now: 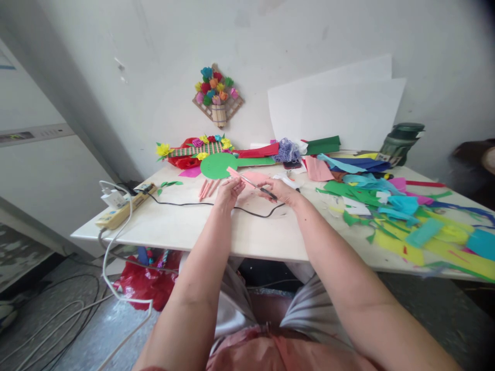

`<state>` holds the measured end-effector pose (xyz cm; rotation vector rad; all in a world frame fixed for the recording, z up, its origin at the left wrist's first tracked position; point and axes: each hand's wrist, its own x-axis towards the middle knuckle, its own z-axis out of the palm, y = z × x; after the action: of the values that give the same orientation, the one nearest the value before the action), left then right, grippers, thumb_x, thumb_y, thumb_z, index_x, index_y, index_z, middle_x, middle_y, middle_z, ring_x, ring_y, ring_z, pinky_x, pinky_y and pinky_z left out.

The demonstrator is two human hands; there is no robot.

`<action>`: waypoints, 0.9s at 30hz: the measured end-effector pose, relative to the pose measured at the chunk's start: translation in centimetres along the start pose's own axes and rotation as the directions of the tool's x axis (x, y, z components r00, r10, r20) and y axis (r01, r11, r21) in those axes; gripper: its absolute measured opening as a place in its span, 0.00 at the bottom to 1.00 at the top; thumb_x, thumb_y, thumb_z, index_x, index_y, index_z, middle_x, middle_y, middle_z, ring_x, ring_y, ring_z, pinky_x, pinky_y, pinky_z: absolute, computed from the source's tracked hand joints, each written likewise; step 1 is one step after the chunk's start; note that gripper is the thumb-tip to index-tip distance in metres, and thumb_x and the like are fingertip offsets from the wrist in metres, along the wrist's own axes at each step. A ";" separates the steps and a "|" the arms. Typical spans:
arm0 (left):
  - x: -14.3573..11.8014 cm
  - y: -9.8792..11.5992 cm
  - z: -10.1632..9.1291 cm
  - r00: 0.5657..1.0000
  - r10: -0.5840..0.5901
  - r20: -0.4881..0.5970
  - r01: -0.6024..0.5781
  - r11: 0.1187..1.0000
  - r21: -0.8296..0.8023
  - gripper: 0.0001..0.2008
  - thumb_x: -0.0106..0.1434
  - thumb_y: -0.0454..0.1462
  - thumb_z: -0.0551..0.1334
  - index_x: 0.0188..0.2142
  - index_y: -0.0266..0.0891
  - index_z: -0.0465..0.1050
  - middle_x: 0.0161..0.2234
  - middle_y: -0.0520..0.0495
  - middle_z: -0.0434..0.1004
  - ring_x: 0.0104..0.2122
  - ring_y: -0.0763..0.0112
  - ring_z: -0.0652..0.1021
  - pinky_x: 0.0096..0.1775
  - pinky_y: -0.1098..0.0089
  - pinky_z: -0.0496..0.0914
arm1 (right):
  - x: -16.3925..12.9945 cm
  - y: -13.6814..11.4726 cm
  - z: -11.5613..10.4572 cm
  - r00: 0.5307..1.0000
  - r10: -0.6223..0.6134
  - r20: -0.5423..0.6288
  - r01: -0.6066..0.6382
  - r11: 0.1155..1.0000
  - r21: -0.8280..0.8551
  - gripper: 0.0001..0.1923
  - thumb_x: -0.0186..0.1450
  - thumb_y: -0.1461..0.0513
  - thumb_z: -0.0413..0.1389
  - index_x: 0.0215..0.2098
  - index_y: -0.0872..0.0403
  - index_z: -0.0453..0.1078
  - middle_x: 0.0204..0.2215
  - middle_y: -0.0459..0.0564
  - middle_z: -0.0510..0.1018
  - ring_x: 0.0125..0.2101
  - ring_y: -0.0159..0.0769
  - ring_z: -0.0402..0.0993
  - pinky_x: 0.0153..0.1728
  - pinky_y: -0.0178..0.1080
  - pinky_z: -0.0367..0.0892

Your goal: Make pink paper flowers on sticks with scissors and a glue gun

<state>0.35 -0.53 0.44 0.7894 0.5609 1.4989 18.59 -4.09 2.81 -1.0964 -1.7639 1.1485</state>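
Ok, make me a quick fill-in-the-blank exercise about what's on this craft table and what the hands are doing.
1. The right hand holds a pair of ____ with dark handles.
2. The left hand holds a strip of ____ paper.
3. The big round paper cutout behind the hands is ____.
4. A paper-flower decoration hangs on the ____.

Missing words: scissors; pink; green; wall

Two bare hands meet above a pale surface [185, 232]. The left hand [229, 191] pinches a pink paper strip [237, 175]; the right hand [281, 191] holds scissors [260, 187] against it. Colourful paper scraps [406, 216] lie to the right, a power strip [124, 206] to the left.
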 end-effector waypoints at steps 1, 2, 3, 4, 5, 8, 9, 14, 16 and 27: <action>0.1 0.0 0.0 1.000 -0.001 -0.004 0.001 1.000 0.000 0.02 0.48 0.28 0.65 0.23 0.32 0.72 0.22 0.47 0.75 0.25 0.75 0.77 0.37 0.72 0.72 | 0.0 0.0 0.0 1.000 -0.004 0.005 0.004 1.000 0.000 0.18 0.52 0.61 0.61 0.40 0.59 0.68 0.11 0.36 0.64 0.11 0.21 0.55 0.11 0.26 0.51; 0.1 0.0 0.0 1.000 -0.002 -0.007 0.002 1.000 0.001 0.02 0.48 0.27 0.65 0.23 0.31 0.72 0.22 0.47 0.75 0.25 0.75 0.77 0.37 0.72 0.72 | 0.0 -0.1 0.0 1.000 -0.007 0.008 0.007 1.000 0.001 0.18 0.52 0.61 0.61 0.40 0.59 0.68 0.11 0.36 0.64 0.10 0.21 0.55 0.11 0.27 0.51; 0.1 0.0 -0.1 1.000 -0.003 -0.010 0.003 1.000 0.000 0.02 0.48 0.27 0.64 0.23 0.31 0.72 0.22 0.47 0.75 0.25 0.75 0.77 0.38 0.72 0.71 | -0.1 -0.1 0.0 1.000 -0.009 0.012 0.009 1.000 0.003 0.18 0.52 0.61 0.61 0.40 0.59 0.68 0.11 0.37 0.64 0.11 0.21 0.56 0.11 0.27 0.51; 0.2 0.0 0.0 1.000 -0.005 -0.013 0.005 1.000 0.000 0.02 0.48 0.27 0.64 0.23 0.31 0.72 0.22 0.47 0.75 0.25 0.75 0.77 0.38 0.72 0.71 | -0.1 -0.1 -0.1 1.000 -0.010 0.012 0.010 1.000 0.007 0.18 0.53 0.61 0.61 0.41 0.59 0.68 0.11 0.37 0.64 0.11 0.21 0.56 0.11 0.27 0.52; 0.2 0.0 0.0 1.000 -0.007 -0.015 0.007 1.000 0.001 0.02 0.48 0.27 0.64 0.23 0.31 0.72 0.22 0.47 0.75 0.25 0.75 0.76 0.38 0.72 0.71 | -0.1 -0.1 -0.1 1.000 -0.008 0.010 0.008 1.000 0.011 0.18 0.53 0.62 0.61 0.41 0.60 0.68 0.11 0.37 0.65 0.11 0.21 0.56 0.11 0.27 0.52; 0.2 0.1 0.0 1.000 -0.007 -0.002 0.007 1.000 0.000 0.02 0.48 0.27 0.64 0.23 0.32 0.73 0.22 0.47 0.75 0.24 0.76 0.76 0.37 0.72 0.71 | 0.0 0.1 -0.1 1.000 0.009 0.004 -0.009 1.000 0.016 0.18 0.53 0.62 0.60 0.41 0.59 0.68 0.11 0.37 0.65 0.11 0.21 0.57 0.11 0.27 0.53; 0.2 0.1 0.0 1.000 -0.004 0.005 0.004 1.000 -0.002 0.02 0.48 0.27 0.64 0.23 0.32 0.73 0.22 0.47 0.75 0.24 0.76 0.76 0.37 0.72 0.71 | 0.1 0.2 -0.1 1.000 0.012 0.002 -0.012 1.000 0.015 0.18 0.54 0.62 0.60 0.42 0.59 0.68 0.12 0.37 0.65 0.11 0.21 0.57 0.11 0.27 0.54; 0.2 0.1 0.1 1.000 -0.008 0.010 0.008 1.000 0.000 0.03 0.47 0.27 0.65 0.23 0.32 0.73 0.22 0.48 0.75 0.24 0.76 0.76 0.37 0.72 0.72 | 0.5 0.7 -0.2 1.000 0.022 0.008 -0.022 0.999 0.027 0.18 0.54 0.60 0.60 0.42 0.59 0.68 0.12 0.38 0.65 0.11 0.22 0.58 0.10 0.27 0.55; 0.1 0.1 0.1 1.000 -0.012 0.009 0.012 1.000 0.005 0.03 0.47 0.27 0.65 0.23 0.32 0.73 0.22 0.48 0.75 0.24 0.76 0.76 0.36 0.72 0.72 | 0.5 0.7 -0.2 0.999 0.026 0.022 -0.027 0.999 0.040 0.18 0.54 0.59 0.60 0.41 0.59 0.68 0.12 0.38 0.65 0.11 0.22 0.58 0.10 0.27 0.55; -0.6 0.3 0.6 0.999 -0.004 0.034 0.003 1.000 0.029 0.04 0.46 0.28 0.66 0.22 0.32 0.73 0.22 0.48 0.75 0.24 0.75 0.76 0.37 0.71 0.72 | 0.5 0.7 -0.3 0.999 0.017 0.034 -0.017 1.000 0.020 0.17 0.55 0.61 0.59 0.42 0.58 0.67 0.11 0.37 0.65 0.10 0.22 0.57 0.11 0.27 0.55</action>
<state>0.58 -1.20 0.99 0.8340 0.5592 1.4742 18.86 -3.39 2.26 -1.0877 -1.7676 1.1992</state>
